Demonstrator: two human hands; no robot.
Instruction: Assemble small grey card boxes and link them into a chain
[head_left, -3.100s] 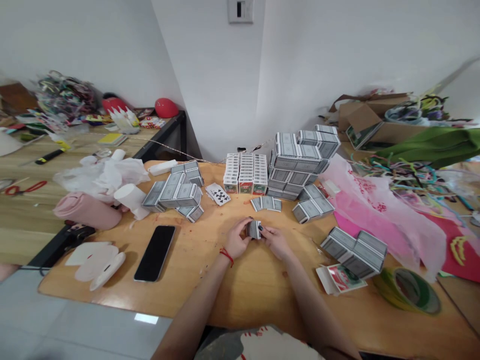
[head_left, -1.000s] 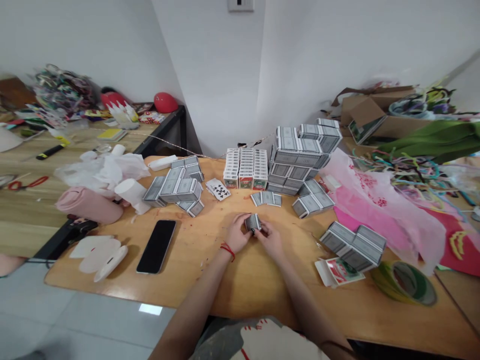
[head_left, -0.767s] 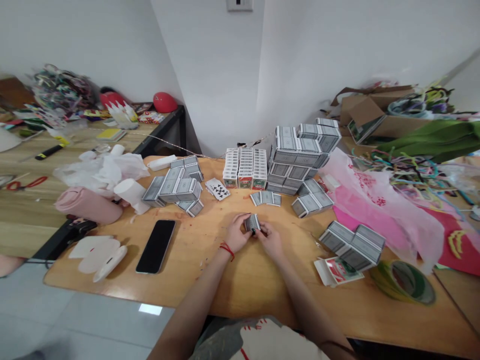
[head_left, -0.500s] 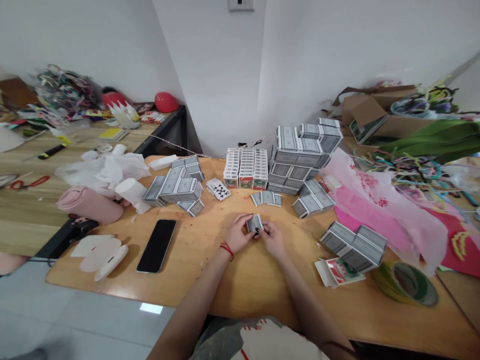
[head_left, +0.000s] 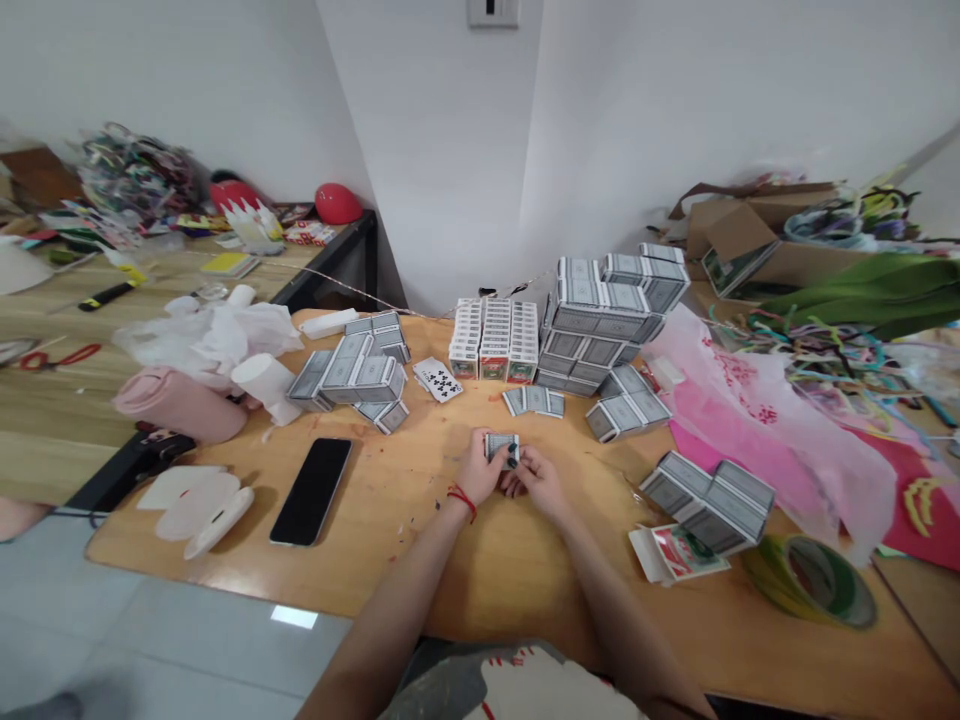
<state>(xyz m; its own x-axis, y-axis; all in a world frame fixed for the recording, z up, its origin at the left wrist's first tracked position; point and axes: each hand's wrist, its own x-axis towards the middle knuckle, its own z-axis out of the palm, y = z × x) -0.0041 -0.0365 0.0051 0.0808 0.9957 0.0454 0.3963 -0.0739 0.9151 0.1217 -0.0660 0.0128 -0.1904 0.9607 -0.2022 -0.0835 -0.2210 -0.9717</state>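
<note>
A playing card (head_left: pixel 496 441) with a grey patterned back lies between my hands, just above the table; whether it is one card or several together I cannot tell. My left hand (head_left: pixel 480 476), with a red string on the wrist, grips it from the left, thumb across its face. At its lower right edge the fingertips of my right hand (head_left: pixel 541 482) pinch it. Beyond them, a few folded grey cards (head_left: pixel 534 400) lie joined in a short row. A loose pile of cards (head_left: pixel 438 380) shows a clubs card face up.
Card boxes (head_left: pixel 495 340) stand in stacks at the back. Structures of folded cards rise at the right rear (head_left: pixel 600 310), left (head_left: pixel 360 370) and right front (head_left: pixel 709 500). A phone (head_left: pixel 311 492), pink roll (head_left: pixel 180 405), opened card box (head_left: pixel 679 552) and tape roll (head_left: pixel 814 580) lie around.
The card has turned flatter and shifted slightly left. My left thumb now lies over its face, and my right fingers have slid down to its lower right edge.
</note>
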